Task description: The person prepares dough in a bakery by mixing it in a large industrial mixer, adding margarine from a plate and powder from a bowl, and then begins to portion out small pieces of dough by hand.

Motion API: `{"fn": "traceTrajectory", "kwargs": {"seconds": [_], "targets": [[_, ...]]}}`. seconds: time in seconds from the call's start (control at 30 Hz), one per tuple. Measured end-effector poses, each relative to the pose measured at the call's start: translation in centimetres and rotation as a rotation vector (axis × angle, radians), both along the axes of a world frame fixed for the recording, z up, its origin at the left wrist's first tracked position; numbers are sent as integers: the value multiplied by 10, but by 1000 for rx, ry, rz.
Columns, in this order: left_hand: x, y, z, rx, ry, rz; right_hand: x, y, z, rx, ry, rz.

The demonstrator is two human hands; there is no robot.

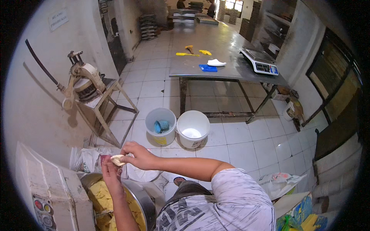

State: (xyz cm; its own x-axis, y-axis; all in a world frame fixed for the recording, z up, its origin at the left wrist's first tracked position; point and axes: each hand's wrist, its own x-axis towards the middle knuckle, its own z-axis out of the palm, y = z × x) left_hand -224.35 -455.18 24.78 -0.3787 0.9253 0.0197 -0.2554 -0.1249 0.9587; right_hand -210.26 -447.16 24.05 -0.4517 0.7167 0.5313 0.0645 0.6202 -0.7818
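My left hand (110,169) is raised over a steel mixing bowl (148,204) of crumbly yellow dough (101,196). A small dark red flat piece (103,158), whose kind I cannot make out, shows at its fingertips. Reaching across from the right, my right hand (135,154) has its fingers closed on a pale cream lump that looks like dough (117,160). The two hands almost meet at this lump, and the left fingers lie close beside it.
A machine with buttons (44,210) flanks the bowl. Two white buckets (160,111) stand ahead, one holding a blue scoop (162,126). Beyond is a metal table (227,50) bearing a scale (260,61) and small tools. A lever press (86,84) sits on a stand at left.
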Motion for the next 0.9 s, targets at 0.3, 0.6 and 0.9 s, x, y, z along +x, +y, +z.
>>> {"fn": "traceTrajectory", "kwargs": {"seconds": [0.3, 0.6, 0.9], "targets": [[6, -21, -16, -24, -105, -92, -2, -17, -10, -63, -56, 2], [1, -37, -24, -87, 196, 29, 4, -30, 0, -127, -7, -20], [1, -46, -33, -186, 208, -112, 9, -31, -19, -166, -87, 56]]}}
